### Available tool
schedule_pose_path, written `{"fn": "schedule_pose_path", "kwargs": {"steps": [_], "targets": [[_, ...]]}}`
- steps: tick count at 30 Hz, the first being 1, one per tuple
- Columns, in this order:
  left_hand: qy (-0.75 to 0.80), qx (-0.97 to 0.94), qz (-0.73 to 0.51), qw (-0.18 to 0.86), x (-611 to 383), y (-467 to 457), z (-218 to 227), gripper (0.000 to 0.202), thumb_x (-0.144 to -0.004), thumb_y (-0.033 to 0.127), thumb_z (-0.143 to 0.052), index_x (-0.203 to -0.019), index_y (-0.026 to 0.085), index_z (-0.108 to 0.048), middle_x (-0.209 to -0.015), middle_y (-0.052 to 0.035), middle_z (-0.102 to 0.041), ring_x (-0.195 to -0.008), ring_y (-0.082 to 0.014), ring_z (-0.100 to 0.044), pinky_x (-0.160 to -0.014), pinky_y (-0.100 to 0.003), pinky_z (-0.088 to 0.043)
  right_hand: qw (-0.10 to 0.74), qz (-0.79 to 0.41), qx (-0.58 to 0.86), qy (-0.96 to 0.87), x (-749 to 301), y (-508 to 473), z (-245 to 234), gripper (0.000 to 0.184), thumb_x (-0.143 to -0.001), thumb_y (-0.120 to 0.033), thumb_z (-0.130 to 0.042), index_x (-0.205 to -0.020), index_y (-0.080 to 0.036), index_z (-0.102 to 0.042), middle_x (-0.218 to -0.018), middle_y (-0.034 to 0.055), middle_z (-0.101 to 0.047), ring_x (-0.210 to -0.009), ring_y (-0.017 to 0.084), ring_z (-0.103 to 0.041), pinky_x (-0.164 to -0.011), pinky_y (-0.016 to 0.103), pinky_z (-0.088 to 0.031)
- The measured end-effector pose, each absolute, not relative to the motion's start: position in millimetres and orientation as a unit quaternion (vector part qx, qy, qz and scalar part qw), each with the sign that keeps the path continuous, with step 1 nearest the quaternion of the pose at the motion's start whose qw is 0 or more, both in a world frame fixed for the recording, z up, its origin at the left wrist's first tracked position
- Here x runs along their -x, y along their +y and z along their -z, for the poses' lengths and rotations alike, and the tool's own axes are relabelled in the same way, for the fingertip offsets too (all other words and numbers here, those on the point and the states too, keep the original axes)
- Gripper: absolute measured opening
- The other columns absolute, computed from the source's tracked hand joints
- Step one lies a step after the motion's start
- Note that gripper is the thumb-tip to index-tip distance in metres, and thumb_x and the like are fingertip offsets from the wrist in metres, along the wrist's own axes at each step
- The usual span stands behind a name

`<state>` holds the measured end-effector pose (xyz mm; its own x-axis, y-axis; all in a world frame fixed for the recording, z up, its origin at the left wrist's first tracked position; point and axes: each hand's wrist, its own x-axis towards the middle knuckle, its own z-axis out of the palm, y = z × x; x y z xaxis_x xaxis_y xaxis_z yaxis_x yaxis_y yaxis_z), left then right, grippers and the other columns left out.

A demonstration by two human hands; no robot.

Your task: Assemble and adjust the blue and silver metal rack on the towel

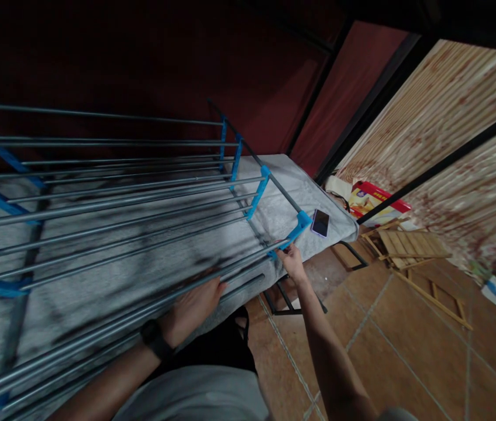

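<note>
Right hand pinching metal rod at blue bracket, left hand against rods, its fingers' grip unclear

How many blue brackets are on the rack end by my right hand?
4: the nearest bracket by your right hand, then the second, third and fourth farther back toward the dark red panel.

A long, bed-like surface, soft-looking, grey and fabric-covered, is set across the scene, its right corner rounded. Most of its length is taken up by a rack of grey tubes joined by blue pieces. A dark-screened, purple-edged phone is laid flat near the right end, just beside the rack. On the right, a slatted wooden chair is supported by a brown tiled floor.
</note>
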<state>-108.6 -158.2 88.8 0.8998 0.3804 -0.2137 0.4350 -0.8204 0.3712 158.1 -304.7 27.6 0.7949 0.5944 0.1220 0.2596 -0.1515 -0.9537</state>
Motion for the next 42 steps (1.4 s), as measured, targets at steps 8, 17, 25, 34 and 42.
{"fn": "schedule_pose_path", "kwargs": {"steps": [8,17,25,34,42], "targets": [[0.15,-0.946,-0.042,0.284,4.0,-186.1,-77.3,0.029,-0.097,0.019,-0.039,-0.115,0.016,-0.062,-0.12,-0.0127,-0.067,-0.112,-0.0263,-0.064,-0.099,-0.037,-0.05,0.565,-0.168,0.742,-0.32,-165.8,-309.0,-21.0,0.021,-0.076,-0.038,-0.061,-0.087,-0.02,-0.062,-0.081,0.0019,-0.068,-0.076,0.019,-0.063,-0.076,0.033,-0.053],[0.141,-0.94,-0.042,0.307,-44.9,-195.6,-75.6,0.039,-0.099,0.038,-0.047,-0.134,0.023,-0.055,-0.118,-0.0089,-0.07,-0.104,-0.0231,-0.067,-0.088,-0.032,-0.053,0.53,-0.182,0.739,-0.374,-178.8,-314.4,-15.3,0.02,-0.079,-0.036,-0.06,-0.093,-0.022,-0.063,-0.091,0.0032,-0.07,-0.088,0.021,-0.064,-0.09,0.038,-0.052],[0.167,-0.952,0.011,0.256,-49.1,-203.6,-83.8,0.045,-0.102,0.037,-0.035,-0.142,0.021,-0.049,-0.099,-0.0148,-0.074,-0.092,-0.0286,-0.07,-0.078,-0.038,-0.051,0.531,-0.152,0.746,-0.371,-173.7,-315.6,-18.1,0.029,-0.081,-0.03,-0.057,-0.108,-0.021,-0.062,-0.104,0.0062,-0.071,-0.097,0.022,-0.066,-0.094,0.039,-0.051],[0.152,-0.962,0.028,0.224,-48.0,-203.3,-82.4,0.046,-0.102,0.035,-0.03,-0.141,0.021,-0.048,-0.095,-0.0154,-0.074,-0.088,-0.0298,-0.07,-0.076,-0.04,-0.049,0.515,-0.135,0.761,-0.369,-170.8,-315.6,-21.6,0.03,-0.082,-0.032,-0.059,-0.11,-0.022,-0.064,-0.107,0.0072,-0.071,-0.103,0.024,-0.065,-0.098,0.04,-0.05],[0.143,-0.965,0.014,0.22,-45.3,-204.5,-82.0,0.046,-0.102,0.032,-0.026,-0.14,0.021,-0.05,-0.1,-0.0147,-0.073,-0.09,-0.0277,-0.07,-0.077,-0.039,-0.05,0.511,-0.135,0.766,-0.366,-169.4,-316.2,-17.8,0.03,-0.082,-0.028,-0.058,-0.111,-0.023,-0.063,-0.111,0.0073,-0.072,-0.105,0.024,-0.066,-0.097,0.041,-0.051]]}}
